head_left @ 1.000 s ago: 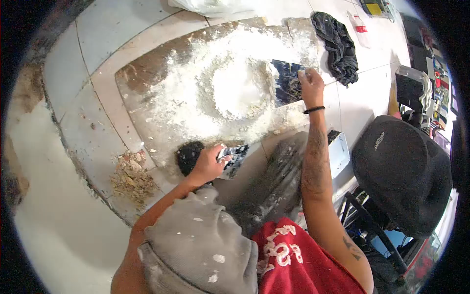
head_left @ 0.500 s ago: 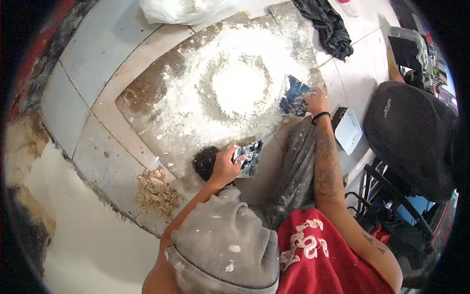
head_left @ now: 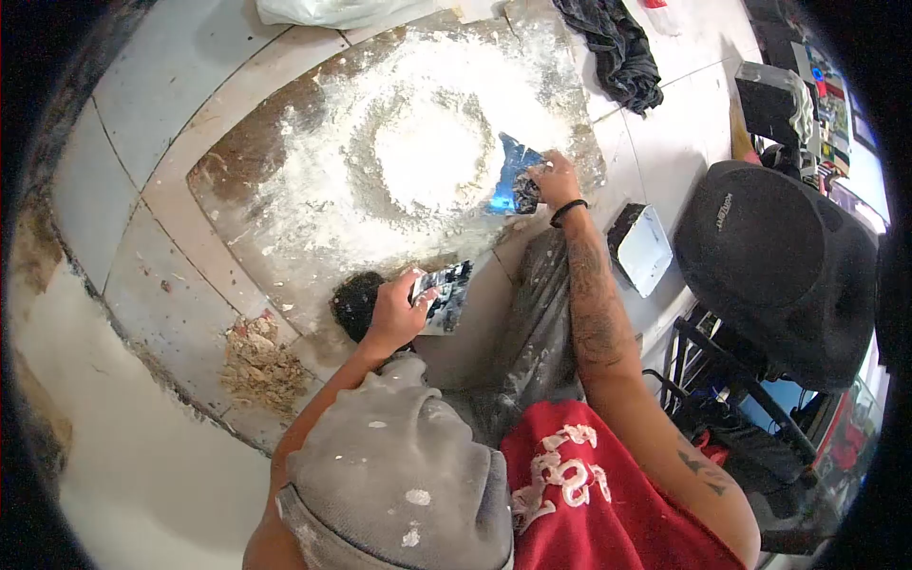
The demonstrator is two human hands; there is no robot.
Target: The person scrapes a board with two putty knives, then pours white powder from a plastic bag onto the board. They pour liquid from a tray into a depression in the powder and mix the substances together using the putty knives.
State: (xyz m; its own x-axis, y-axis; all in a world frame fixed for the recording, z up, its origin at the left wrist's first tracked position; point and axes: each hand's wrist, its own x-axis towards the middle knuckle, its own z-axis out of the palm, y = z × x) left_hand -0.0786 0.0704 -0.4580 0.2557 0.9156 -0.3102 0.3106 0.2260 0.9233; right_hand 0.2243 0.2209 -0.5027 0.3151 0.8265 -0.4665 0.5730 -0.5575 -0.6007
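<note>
My right hand (head_left: 556,179) grips a blue scraper (head_left: 514,169) smeared with white. Its blade stands at the right edge of a ring of white powder (head_left: 427,157), heaped on a worn brown board (head_left: 233,166). My left hand (head_left: 394,312) is closed on a second flat scraper (head_left: 445,298), whose blade carries dark and white smears. That hand is held near my knee, in front of the board's lower edge. A dark round thing (head_left: 356,302) lies just left of it; I cannot make out what it is.
Crumbly debris (head_left: 261,369) lies on the tiles at lower left. A white bag (head_left: 351,9) and a dark cloth (head_left: 617,57) lie beyond the board. At right are a whitish rectangular tray (head_left: 644,252) and a large black speaker (head_left: 774,266).
The whole view has shifted, moving the scene left. My right hand has brought the blue scraper leftward to the powder ring's edge. My left hand stays in about the same place by the board.
</note>
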